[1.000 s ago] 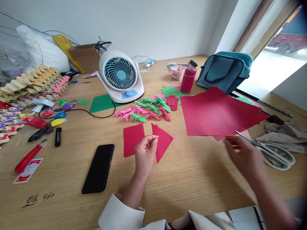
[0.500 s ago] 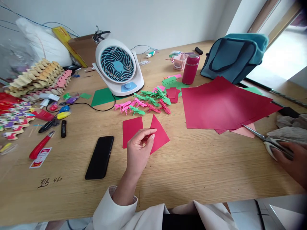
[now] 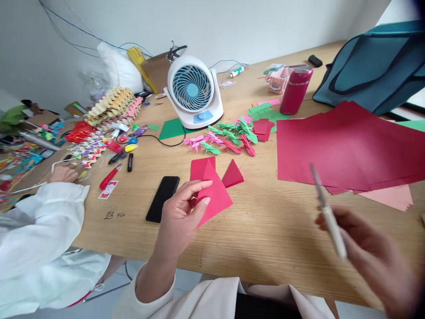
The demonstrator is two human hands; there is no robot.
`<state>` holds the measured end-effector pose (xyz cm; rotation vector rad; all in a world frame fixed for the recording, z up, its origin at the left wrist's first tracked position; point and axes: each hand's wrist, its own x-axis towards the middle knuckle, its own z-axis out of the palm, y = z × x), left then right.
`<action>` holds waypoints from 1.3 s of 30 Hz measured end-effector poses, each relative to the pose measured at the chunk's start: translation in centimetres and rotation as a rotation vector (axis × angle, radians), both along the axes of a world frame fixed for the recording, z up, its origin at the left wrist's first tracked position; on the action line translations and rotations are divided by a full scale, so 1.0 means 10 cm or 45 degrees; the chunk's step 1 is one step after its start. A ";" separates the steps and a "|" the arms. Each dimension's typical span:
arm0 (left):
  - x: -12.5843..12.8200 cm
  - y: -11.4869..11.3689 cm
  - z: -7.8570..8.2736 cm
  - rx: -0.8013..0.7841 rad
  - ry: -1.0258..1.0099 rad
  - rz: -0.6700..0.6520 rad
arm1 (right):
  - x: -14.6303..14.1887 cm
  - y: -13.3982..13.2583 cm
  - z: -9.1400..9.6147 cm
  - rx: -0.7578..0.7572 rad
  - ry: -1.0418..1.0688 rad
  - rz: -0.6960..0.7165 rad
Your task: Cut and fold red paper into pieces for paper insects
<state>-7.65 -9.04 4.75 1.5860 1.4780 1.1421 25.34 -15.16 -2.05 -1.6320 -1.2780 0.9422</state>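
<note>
My left hand point(image 3: 179, 212) pinches a red paper triangle point(image 3: 214, 195) and holds it lifted just above the wooden table point(image 3: 272, 235). Behind it on the table lie a red paper square point(image 3: 199, 167) and a smaller red triangle point(image 3: 233, 174). My right hand point(image 3: 372, 257), blurred at the lower right, is closed around a pair of scissors point(image 3: 327, 212) whose blades point up and away from me. A stack of large red sheets point(image 3: 345, 146) lies beyond that hand.
A black phone point(image 3: 162, 198) lies left of my left hand. Further back are folded pink, green and red paper figures point(image 3: 221, 141), a small white fan point(image 3: 194, 91), a red bottle point(image 3: 295, 91) and a teal bag point(image 3: 375, 66). Another person's white sleeve point(image 3: 40, 230) is at the left.
My right hand took the scissors from the table's right side and brought them toward the middle. My left hand lifted the red triangle off the table. The view swung left, showing the other person.
</note>
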 end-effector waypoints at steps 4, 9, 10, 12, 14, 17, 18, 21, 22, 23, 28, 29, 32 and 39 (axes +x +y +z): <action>-0.05 -0.14 0.18 -0.110 -0.169 0.058 | -0.78 0.29 0.02 -0.200 0.540 0.545; -0.10 -0.27 0.29 -0.269 -0.493 0.194 | -1.17 0.24 0.02 -0.332 0.824 0.908; -0.11 -0.28 0.29 -0.299 -0.549 0.199 | -1.19 0.22 0.02 -0.347 0.854 0.944; -0.10 -0.29 0.29 -0.359 -0.643 0.187 | -1.21 0.19 0.03 -0.359 0.871 1.002; -0.08 -0.28 0.27 -0.418 -0.709 0.154 | -1.22 0.16 0.04 -0.335 0.853 1.044; -0.03 -0.26 0.25 -0.467 -0.748 0.106 | -1.21 0.11 0.03 -0.269 0.865 1.078; -0.01 -0.25 0.24 -0.473 -0.744 0.092 | -1.20 0.09 0.02 -0.257 0.886 1.080; 0.03 -0.24 0.21 -0.455 -0.680 0.068 | -1.18 0.04 -0.02 -0.252 0.950 1.076; 0.03 -0.24 0.20 -0.434 -0.642 0.063 | -1.17 0.03 -0.02 -0.251 0.948 1.074; 0.03 -0.23 0.19 -0.407 -0.594 0.059 | -1.16 0.02 -0.01 -0.247 0.933 1.076; 0.01 -0.23 0.14 -0.275 -0.290 0.014 | -1.14 0.01 0.13 -0.252 0.785 1.065; 0.00 -0.23 0.14 -0.261 -0.241 0.004 | -1.13 0.01 0.15 -0.258 0.756 1.051; -0.01 -0.23 0.15 -0.215 -0.139 -0.016 | -1.13 0.01 0.19 -0.265 0.686 1.026; 0.00 -0.25 0.19 -0.192 -0.084 -0.011 | -1.13 0.00 0.16 -0.284 0.639 0.992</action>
